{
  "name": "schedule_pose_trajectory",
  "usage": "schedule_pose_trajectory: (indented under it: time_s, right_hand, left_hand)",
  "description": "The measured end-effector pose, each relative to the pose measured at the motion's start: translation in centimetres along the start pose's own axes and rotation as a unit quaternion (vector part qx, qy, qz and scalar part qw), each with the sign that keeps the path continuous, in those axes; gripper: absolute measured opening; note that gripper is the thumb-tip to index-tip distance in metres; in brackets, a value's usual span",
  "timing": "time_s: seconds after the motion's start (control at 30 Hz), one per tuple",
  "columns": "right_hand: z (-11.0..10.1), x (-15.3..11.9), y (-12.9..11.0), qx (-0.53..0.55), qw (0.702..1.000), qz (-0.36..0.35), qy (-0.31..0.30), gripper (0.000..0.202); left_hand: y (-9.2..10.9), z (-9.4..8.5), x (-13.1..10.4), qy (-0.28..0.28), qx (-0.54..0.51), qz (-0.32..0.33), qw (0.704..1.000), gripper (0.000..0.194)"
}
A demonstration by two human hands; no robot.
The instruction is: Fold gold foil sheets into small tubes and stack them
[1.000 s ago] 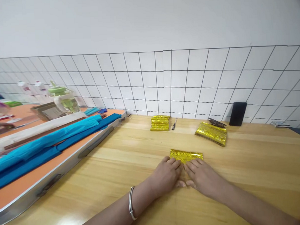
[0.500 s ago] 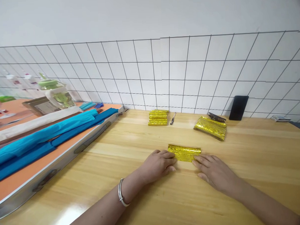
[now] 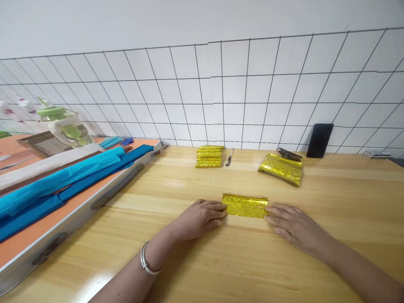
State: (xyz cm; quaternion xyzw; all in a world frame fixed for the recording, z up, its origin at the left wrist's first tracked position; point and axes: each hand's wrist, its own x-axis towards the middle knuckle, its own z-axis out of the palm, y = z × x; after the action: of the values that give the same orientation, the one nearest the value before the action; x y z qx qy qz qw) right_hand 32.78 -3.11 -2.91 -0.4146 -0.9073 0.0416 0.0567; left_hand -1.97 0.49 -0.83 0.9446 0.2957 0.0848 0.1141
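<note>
A creased sheet of shiny gold foil paper [image 3: 245, 206] lies on the wooden table between my hands, a fold running along its far part. My left hand [image 3: 201, 218] rests flat with its fingers stretched out, the tips at the sheet's left edge. At the right edge, my right hand [image 3: 294, 225] lies with its fingers extended, the tips touching or just beside the foil. Neither hand grips anything. Farther back stand a pleated gold foil piece [image 3: 209, 157] and, to the right, a stack of gold foil sheets [image 3: 281, 169].
Beside the pleated foil lies a pen [image 3: 229, 157]. A dark stapler-like object [image 3: 289, 154] touches the foil stack, and a black phone [image 3: 320, 140] leans on the tiled wall. On the left, an orange raised surface holds blue rolled paper [image 3: 62, 177] and a green-lidded jug [image 3: 65, 124].
My left hand has slid left and my right hand slightly right, so the fingers cover less of the foil sheet. The view has shifted a little.
</note>
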Motion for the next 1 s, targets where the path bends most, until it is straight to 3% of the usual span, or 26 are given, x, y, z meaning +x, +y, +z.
schedule_pose_trajectory:
  time_s: [0.3, 0.73, 1.0]
  right_hand:
    - [-0.4, -0.2, 1.3, 0.062, 0.998, -0.01, -0.005, 0.039]
    - [0.0, 0.5, 1.8, 0.079, 0.996, -0.04, 0.027, 0.033]
    - [0.6, 0.9, 1.9, 0.093, 0.994, -0.035, 0.052, 0.029]
  left_hand:
    - [0.4, -0.6, 0.1, 0.018, -0.01, 0.007, 1.0, 0.025]
    - [1.2, 2.7, 2.2, 0.116, 0.064, -0.098, 0.986, 0.018]
    - [0.7, 3.3, 2.9, 0.15, 0.022, -0.14, 0.979, 0.02]
